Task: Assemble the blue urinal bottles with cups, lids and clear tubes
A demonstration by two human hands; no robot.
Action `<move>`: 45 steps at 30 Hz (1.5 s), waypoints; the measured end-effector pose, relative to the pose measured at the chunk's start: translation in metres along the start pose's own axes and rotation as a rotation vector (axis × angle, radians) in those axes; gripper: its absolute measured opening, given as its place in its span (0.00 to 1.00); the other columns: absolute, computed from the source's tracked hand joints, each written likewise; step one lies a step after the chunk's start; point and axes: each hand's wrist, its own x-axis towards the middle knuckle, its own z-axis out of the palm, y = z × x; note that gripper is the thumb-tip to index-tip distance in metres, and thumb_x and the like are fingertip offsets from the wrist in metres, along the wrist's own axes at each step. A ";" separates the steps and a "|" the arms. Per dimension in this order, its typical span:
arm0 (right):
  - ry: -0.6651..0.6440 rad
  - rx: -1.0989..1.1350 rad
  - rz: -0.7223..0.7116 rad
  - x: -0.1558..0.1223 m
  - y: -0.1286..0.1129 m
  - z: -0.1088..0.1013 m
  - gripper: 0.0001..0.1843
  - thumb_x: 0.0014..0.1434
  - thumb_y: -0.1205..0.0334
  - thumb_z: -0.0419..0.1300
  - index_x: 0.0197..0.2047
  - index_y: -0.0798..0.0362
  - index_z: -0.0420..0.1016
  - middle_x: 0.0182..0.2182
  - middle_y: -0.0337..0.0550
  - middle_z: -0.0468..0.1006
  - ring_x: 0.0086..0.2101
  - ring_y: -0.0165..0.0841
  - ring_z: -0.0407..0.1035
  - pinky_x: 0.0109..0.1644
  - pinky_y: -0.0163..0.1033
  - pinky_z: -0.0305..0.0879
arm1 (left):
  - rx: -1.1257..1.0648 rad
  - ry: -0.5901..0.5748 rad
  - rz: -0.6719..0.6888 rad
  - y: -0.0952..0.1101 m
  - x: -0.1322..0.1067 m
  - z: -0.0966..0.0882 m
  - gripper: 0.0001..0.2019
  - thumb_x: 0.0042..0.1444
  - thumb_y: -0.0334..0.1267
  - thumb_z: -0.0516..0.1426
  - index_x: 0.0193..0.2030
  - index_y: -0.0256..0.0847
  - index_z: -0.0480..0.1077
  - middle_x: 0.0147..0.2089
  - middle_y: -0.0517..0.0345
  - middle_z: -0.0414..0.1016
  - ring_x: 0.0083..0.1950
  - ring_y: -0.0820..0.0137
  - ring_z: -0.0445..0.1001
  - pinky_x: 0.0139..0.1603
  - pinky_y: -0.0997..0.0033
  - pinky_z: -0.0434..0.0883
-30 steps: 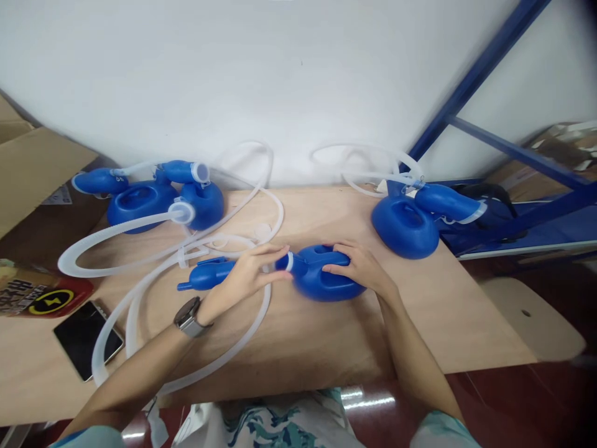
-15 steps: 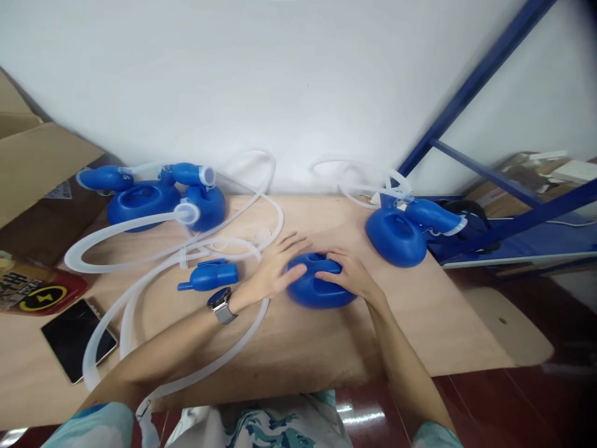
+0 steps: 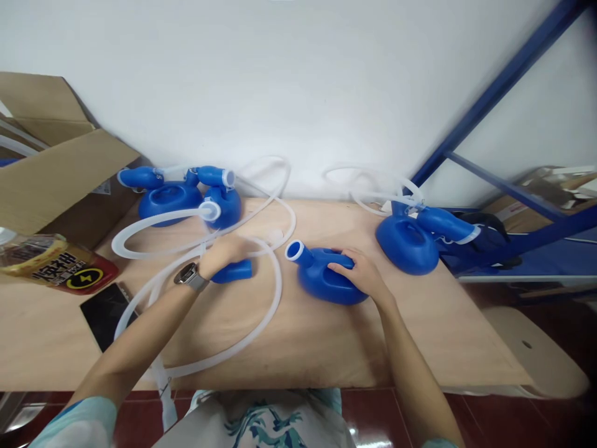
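A blue plastic urinal bottle (image 3: 326,289) rests on the table, its white-rimmed round mouth facing up and left. My right hand (image 3: 359,270) is closed round its handle, thumb on top. Left of it lies a blue plastic spout piece (image 3: 239,271), partly covered by my left hand (image 3: 224,255), which reaches over it with the fingers hidden from me. A translucent white hose (image 3: 275,298) loops across the table round the spout piece and passes by my left forearm. A dark watch sits on my left wrist.
Two blue urinal bottles with hoses (image 3: 170,199) stand at the back left, another (image 3: 408,246) at the right. A cardboard box (image 3: 69,180), a drink bottle (image 3: 65,264) and a dark phone (image 3: 105,317) occupy the left side. A blue metal frame (image 3: 494,93) rises at the right.
My left hand has moved left from the bottle to the spout piece. The bottle has turned so its mouth shows, with my right hand still on the handle. The view has shifted left.
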 end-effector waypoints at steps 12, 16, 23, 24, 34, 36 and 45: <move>0.090 -0.044 0.028 0.006 0.020 -0.009 0.25 0.63 0.36 0.63 0.47 0.50 0.81 0.52 0.53 0.84 0.54 0.52 0.77 0.63 0.61 0.69 | 0.005 0.055 -0.032 -0.028 0.009 0.020 0.10 0.66 0.30 0.51 0.33 0.39 0.69 0.41 0.45 0.78 0.45 0.60 0.73 0.50 0.64 0.65; 0.305 -0.182 -0.087 0.000 0.003 -0.013 0.28 0.64 0.36 0.63 0.55 0.49 0.78 0.57 0.55 0.81 0.61 0.58 0.70 0.73 0.72 0.53 | -0.096 0.050 0.017 -0.027 0.005 0.006 0.11 0.66 0.35 0.52 0.31 0.40 0.69 0.41 0.45 0.78 0.44 0.58 0.75 0.49 0.62 0.67; -0.001 0.245 -0.271 -0.006 -0.103 0.047 0.36 0.65 0.42 0.66 0.72 0.41 0.64 0.67 0.49 0.72 0.67 0.51 0.66 0.72 0.59 0.63 | -0.544 -0.013 0.281 0.018 -0.043 -0.006 0.14 0.71 0.48 0.52 0.46 0.43 0.74 0.45 0.52 0.83 0.44 0.64 0.80 0.47 0.65 0.76; -0.059 0.307 -0.279 -0.004 -0.113 0.063 0.41 0.64 0.42 0.67 0.75 0.42 0.59 0.71 0.49 0.67 0.70 0.51 0.62 0.73 0.60 0.61 | -0.667 -0.017 0.324 0.028 -0.051 -0.004 0.15 0.71 0.50 0.53 0.47 0.43 0.75 0.45 0.52 0.83 0.44 0.64 0.81 0.47 0.65 0.77; -0.117 1.107 0.364 0.016 -0.099 0.143 0.08 0.60 0.54 0.61 0.34 0.46 0.66 0.24 0.31 0.60 0.22 0.29 0.53 0.25 0.34 0.54 | -0.018 0.268 0.278 -0.019 -0.081 0.033 0.24 0.67 0.42 0.62 0.69 0.47 0.71 0.74 0.38 0.66 0.73 0.43 0.66 0.69 0.40 0.68; -0.177 1.173 0.396 0.020 -0.095 0.140 0.11 0.57 0.51 0.60 0.34 0.47 0.64 0.24 0.30 0.61 0.20 0.27 0.48 0.22 0.34 0.47 | 0.142 0.251 0.201 -0.027 -0.087 0.038 0.31 0.62 0.41 0.66 0.72 0.47 0.68 0.74 0.35 0.66 0.73 0.39 0.66 0.66 0.40 0.69; -0.099 1.274 0.403 0.024 -0.111 0.120 0.16 0.54 0.45 0.61 0.30 0.48 0.63 0.26 0.34 0.66 0.22 0.28 0.58 0.26 0.35 0.54 | 0.071 0.402 0.322 0.020 -0.108 0.007 0.30 0.66 0.53 0.62 0.72 0.48 0.68 0.67 0.43 0.76 0.62 0.47 0.78 0.63 0.50 0.72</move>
